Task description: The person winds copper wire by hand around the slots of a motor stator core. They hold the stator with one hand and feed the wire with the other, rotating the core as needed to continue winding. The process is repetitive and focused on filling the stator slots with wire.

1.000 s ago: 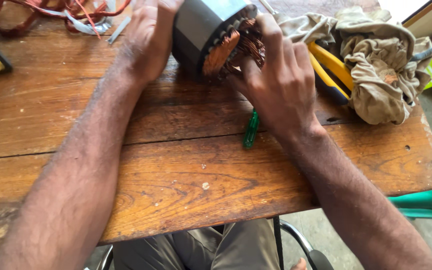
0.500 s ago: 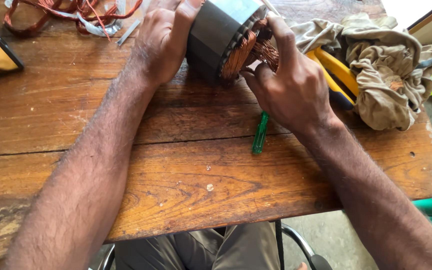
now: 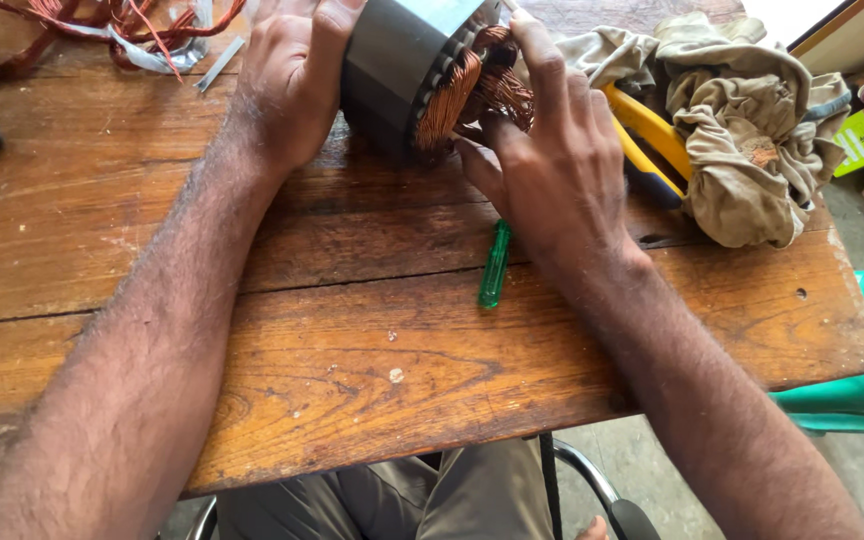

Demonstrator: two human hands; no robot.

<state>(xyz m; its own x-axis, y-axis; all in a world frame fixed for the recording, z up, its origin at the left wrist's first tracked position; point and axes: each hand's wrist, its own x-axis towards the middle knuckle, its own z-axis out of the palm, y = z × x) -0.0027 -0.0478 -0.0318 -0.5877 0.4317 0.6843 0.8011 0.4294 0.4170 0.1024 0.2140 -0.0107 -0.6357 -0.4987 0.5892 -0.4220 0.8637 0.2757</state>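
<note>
A: Well, what is seen first, going by size?

B: A wooden table [image 3: 352, 360] of worn planks is spread across most of the view. At about 2 o'clock a crumpled beige cloth [image 3: 742, 150] is heaped on it, and yellow-handled pliers [image 3: 647, 140] are partly tucked under that cloth.

A: And the motor stator?

B: The motor stator [image 3: 397, 65], a dark grey cylinder, is laid on its side at 12 o'clock, near the table's far edge. Its open end is turned toward 3 o'clock, and copper windings [image 3: 472, 85] are bunched out of it.

A: How are the hands placed?

B: The left hand [image 3: 287, 90] is wrapped over the stator's body from the 9 o'clock side, fingers curled and pressed close together against the casing. The right hand [image 3: 562, 170] is brought in from 4 o'clock; its fingers are spread over the winding end, and the thumb tip is set against the copper. Whether a strand is pinched cannot be told.

A: Anything smaller?

B: A tangle of reddish wire [image 3: 82, 25] is left at 10 o'clock. A green screwdriver [image 3: 495, 265] is laid at the centre, just beside the right wrist, with its tip hidden under the hand.
</note>
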